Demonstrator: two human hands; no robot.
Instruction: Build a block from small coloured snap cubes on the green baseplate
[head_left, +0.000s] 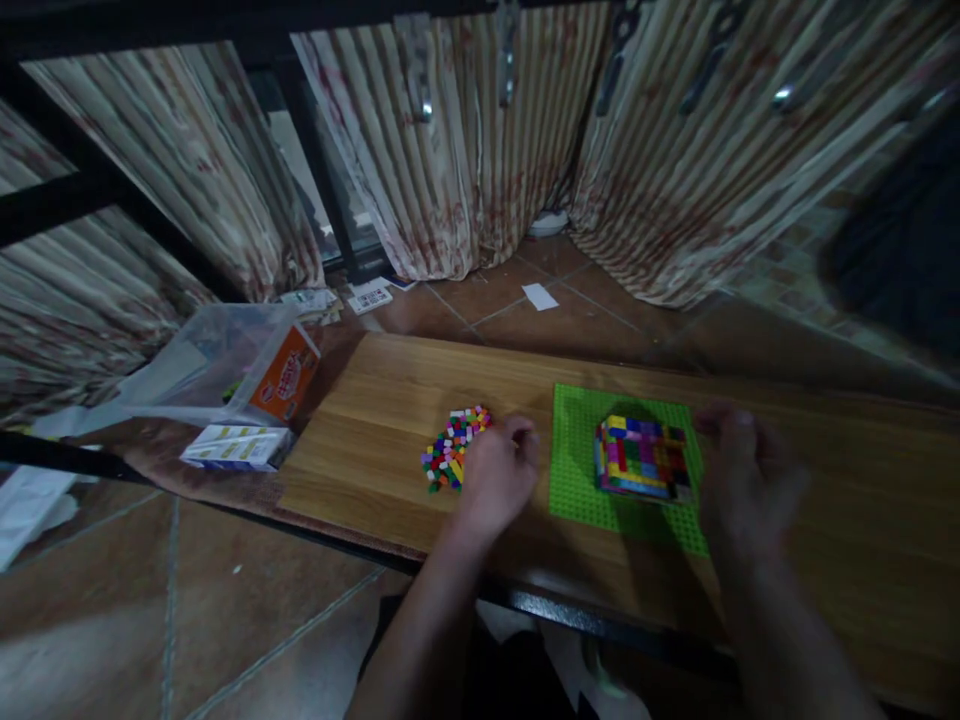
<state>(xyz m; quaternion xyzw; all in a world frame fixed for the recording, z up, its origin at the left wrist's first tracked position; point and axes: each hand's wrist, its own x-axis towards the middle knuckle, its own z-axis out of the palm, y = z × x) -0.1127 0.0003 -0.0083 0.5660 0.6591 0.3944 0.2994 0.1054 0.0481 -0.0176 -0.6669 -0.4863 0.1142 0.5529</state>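
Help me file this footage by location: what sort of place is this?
Probably a room in a home, though I can't be certain: long striped fabric curtains, a brown tiled floor and a loose pile of small multicoloured plastic bricks point that way.

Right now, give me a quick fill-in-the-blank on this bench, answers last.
1. The brick build sits on a baseplate coloured ____.
2. The loose bricks lie nearer the person's ____ hand.
3. The label on the plastic bin is mainly ____ in colour.

Missing words: green; left; orange.
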